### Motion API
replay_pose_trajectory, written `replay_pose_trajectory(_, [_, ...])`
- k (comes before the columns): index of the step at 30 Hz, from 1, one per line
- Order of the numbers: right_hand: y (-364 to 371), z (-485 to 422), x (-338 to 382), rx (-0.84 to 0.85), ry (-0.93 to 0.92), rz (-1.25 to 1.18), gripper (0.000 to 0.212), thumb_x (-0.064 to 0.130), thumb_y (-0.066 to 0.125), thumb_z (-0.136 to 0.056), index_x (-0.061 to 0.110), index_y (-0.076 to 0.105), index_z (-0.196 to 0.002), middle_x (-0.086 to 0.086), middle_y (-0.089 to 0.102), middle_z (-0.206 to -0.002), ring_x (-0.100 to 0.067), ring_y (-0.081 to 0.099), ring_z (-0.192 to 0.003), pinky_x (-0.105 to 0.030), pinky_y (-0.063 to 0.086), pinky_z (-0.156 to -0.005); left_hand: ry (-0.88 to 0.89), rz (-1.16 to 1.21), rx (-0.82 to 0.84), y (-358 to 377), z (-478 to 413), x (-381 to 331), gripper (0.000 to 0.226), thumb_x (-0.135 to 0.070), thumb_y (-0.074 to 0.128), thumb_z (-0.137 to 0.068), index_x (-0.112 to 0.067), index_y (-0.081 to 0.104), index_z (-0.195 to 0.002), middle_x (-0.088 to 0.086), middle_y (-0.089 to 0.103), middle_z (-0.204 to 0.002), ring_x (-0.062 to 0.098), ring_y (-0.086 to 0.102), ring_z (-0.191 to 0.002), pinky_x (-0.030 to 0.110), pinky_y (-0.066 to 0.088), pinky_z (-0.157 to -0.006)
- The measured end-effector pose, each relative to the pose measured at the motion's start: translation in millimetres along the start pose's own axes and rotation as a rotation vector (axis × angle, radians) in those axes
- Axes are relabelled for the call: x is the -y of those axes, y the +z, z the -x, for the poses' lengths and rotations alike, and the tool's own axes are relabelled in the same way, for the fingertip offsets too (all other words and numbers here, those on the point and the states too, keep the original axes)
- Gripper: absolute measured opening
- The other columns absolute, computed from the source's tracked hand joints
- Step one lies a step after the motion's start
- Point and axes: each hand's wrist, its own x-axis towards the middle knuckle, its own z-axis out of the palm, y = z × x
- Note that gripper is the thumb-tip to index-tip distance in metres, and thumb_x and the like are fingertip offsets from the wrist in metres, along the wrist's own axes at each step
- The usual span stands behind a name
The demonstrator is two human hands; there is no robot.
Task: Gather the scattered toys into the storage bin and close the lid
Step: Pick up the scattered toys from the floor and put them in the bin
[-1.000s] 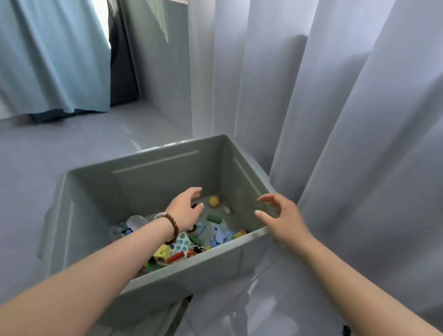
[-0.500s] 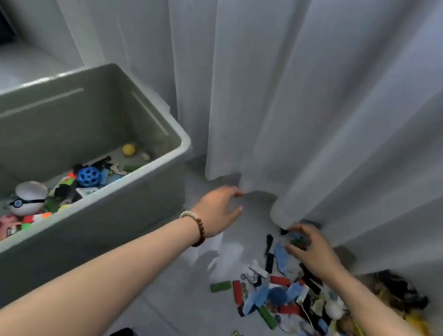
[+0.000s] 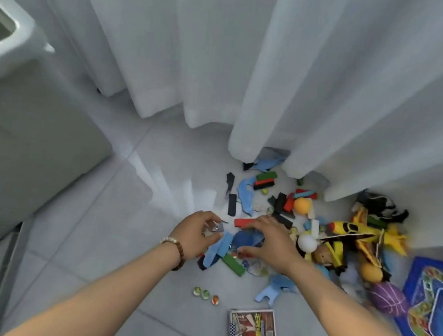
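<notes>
Pale tile floor (image 3: 128,212) under curtains (image 3: 253,61); toys (image 3: 302,206) heaped at the hem, bin (image 3: 27,133) off left, lid unseen. One grey piece (image 3: 218,226) pinched by left hand (image 3: 197,233); right hand (image 3: 270,241) cupped over blue bits (image 3: 245,238), grip unclear. Risk: marbles (image 3: 204,293) roll away if nudged.

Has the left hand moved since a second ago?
Yes: the left hand left the storage bin, moving right to the toy pile.

Looks like a room at home: long white fabric curtains (image 3: 253,61) across the top, glossy pale floor tiles (image 3: 131,185), colourful toys (image 3: 302,205) scattered centre-right, grey plastic storage bin (image 3: 27,133) at left.
</notes>
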Motion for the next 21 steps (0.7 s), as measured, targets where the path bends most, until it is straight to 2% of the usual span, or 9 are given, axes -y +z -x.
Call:
replay_pose_trajectory(3, [8.4, -2.5, 2.0, -0.041, -0.005, 0.070, 0.050, 0.048, 0.072, -0.073, 0.034, 0.060, -0.120, 0.009, 0.059, -0.109, -0.013, 0.045, -0.107, -0.026, 0.032, -0.089, 0.006, 0.132, 0.011, 12.1, -0.6, 3.9, 0.026, -0.028, 0.062, -0.088, -0.021, 0.060, -0.112, -0.009, 0.056, -0.098, 0.005, 0.053, -0.086, 0.016, 0.046, -0.072])
replay_pose_trajectory(5, [9.0, -1.8, 4.4, -0.085, 0.004, 0.058, 0.048, 0.049, 0.072, -0.073, 0.032, 0.062, -0.117, 0.009, 0.060, -0.108, -0.012, 0.047, -0.105, -0.025, 0.033, -0.087, -0.019, 0.220, 0.000, 16.3, -2.6, 3.1, 0.021, -0.031, 0.057, -0.090, -0.023, 0.060, -0.109, -0.007, 0.060, -0.098, 0.010, 0.056, -0.089, 0.020, 0.047, -0.075])
replay_pose_trajectory(7, [4.9, 3.7, 12.3, -0.178, 0.034, -0.155, 0.044, 0.044, 0.076, -0.071, 0.028, 0.065, -0.111, 0.010, 0.061, -0.104, -0.008, 0.050, -0.101, -0.021, 0.037, -0.088, -0.102, 0.362, 0.017, 17.2, -2.9, -6.6, 0.022, -0.035, 0.048, -0.095, -0.020, 0.059, -0.106, 0.000, 0.064, -0.102, 0.015, 0.060, -0.092, 0.025, 0.050, -0.081])
replay_pose_trajectory(9, [-3.5, 12.1, 23.3, -0.195, 0.018, -0.373, 0.041, 0.037, 0.079, -0.070, 0.030, 0.065, -0.107, 0.014, 0.061, -0.104, 0.001, 0.053, -0.099, -0.010, 0.038, -0.086, -0.261, 0.649, 0.132, 17.4, -2.5, -22.7, 0.035, -0.041, 0.038, -0.097, -0.014, 0.059, -0.107, 0.007, 0.067, -0.101, 0.020, 0.065, -0.089, 0.030, 0.054, -0.084])
replay_pose_trajectory(11, [-14.6, 21.2, 28.0, -0.132, -0.010, -0.431, 0.042, 0.036, 0.079, -0.071, 0.038, 0.061, -0.109, 0.019, 0.060, -0.109, 0.007, 0.052, -0.104, -0.004, 0.037, -0.087, -0.378, 0.958, 0.232, 16.1, -0.7, -40.0, 0.040, -0.044, 0.036, -0.098, -0.013, 0.060, -0.102, 0.009, 0.067, -0.098, 0.021, 0.067, -0.085, 0.031, 0.058, -0.076])
replay_pose_trajectory(12, [-20.8, 25.4, 24.2, -0.141, -0.014, -0.418, 0.044, 0.037, 0.078, -0.071, 0.039, 0.059, -0.111, 0.020, 0.059, -0.112, 0.008, 0.051, -0.107, -0.005, 0.037, -0.090, -0.398, 1.017, 0.227, 16.1, -1.8, -45.0, 0.038, -0.041, 0.039, -0.097, -0.012, 0.062, -0.099, 0.010, 0.065, -0.097, 0.020, 0.066, -0.082, 0.030, 0.059, -0.073])
replay_pose_trajectory(16, [-43.9, 45.1, -29.1, -0.419, 0.122, -0.233, 0.037, 0.031, 0.075, -0.076, 0.027, 0.062, -0.110, 0.013, 0.058, -0.109, -0.004, 0.051, -0.103, -0.017, 0.041, -0.089, -0.386, 0.844, 0.141, 22.6, -11.3, -53.8, 0.014, -0.027, 0.054, -0.093, -0.015, 0.059, -0.094, 0.011, 0.057, -0.104, 0.015, 0.058, -0.073, 0.025, 0.059, -0.064])
replay_pose_trajectory(18, [-47.0, 59.2, -57.5, -0.430, 0.188, -0.139, 0.040, 0.027, 0.076, -0.076, 0.023, 0.062, -0.113, 0.009, 0.055, -0.110, -0.010, 0.050, -0.105, -0.027, 0.041, -0.091, -0.326, 0.753, 0.132, 30.0, -16.1, -59.1, 0.012, -0.026, 0.058, -0.091, -0.014, 0.060, -0.093, 0.008, 0.059, -0.094, 0.013, 0.058, -0.069, 0.019, 0.056, -0.054])
replay_pose_trajectory(21, [-35.3, 70.4, -80.8, -0.337, 0.201, -0.082, 0.048, 0.023, 0.078, -0.074, 0.019, 0.061, -0.119, 0.004, 0.056, -0.115, -0.012, 0.049, -0.108, -0.025, 0.038, -0.089, -0.214, 0.668, 0.071, 43.7, -24.6, -74.0, 0.014, -0.022, 0.062, -0.088, -0.008, 0.061, -0.090, 0.003, 0.059, -0.074, 0.007, 0.057, -0.054, 0.014, 0.049, -0.046])
